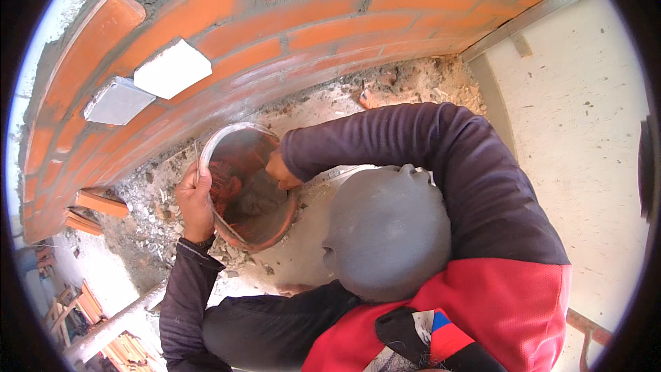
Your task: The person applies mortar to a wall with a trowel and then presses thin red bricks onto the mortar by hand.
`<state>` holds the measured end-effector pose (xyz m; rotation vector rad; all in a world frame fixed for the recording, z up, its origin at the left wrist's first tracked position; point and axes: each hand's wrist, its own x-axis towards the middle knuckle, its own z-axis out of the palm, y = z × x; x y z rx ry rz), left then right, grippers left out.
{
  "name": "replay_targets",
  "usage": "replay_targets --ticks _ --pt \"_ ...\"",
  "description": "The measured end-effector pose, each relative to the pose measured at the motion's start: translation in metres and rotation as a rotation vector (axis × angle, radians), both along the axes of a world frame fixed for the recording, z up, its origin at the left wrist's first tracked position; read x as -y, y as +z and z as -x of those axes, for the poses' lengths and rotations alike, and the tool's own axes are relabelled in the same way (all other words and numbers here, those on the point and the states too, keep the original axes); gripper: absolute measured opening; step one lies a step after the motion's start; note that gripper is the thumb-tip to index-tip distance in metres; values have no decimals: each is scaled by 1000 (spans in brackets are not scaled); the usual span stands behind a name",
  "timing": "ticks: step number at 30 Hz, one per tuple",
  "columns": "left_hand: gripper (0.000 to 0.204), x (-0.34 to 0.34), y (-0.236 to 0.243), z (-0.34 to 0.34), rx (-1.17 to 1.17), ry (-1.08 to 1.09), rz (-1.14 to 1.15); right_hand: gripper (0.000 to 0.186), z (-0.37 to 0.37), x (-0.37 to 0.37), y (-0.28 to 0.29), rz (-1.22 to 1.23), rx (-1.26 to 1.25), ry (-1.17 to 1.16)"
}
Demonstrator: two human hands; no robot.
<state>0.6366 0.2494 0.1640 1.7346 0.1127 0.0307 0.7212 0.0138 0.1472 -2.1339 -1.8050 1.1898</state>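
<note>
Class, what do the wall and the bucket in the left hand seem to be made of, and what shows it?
The wall looks like matte fired-clay brick: orange blocks with rough grey joints, probably mortar. The bucket is probably dull plastic or rubber, given its thin, rounded rim; grey smears leave this open.

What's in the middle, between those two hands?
The bucket: its left rim and reddish inside lie between the left hand, gripping that rim, and the right hand, inside it. The head view shows this.

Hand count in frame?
2. The left hand holds the reddish tub at its left rim, thumb over the edge; the right hand is inside the tub, partly hidden by its sleeve.
</note>
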Motion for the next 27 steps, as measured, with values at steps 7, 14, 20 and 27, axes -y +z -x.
replay_targets --ticks 7,14,20,27 --pt "33 2 12 5 -72 5 22 30 38 29 -12 -300 -190 -392" --pt "32 6 14 5 -80 5 12 26 36 69 -45 -432 344 -458" --pt "26 17 24 7 -43 2 -69 34 29 47 2 -299 -54 -565" --pt "34 23 26 12 65 -118 -122 44 -17 25 -8 69 59 -248"
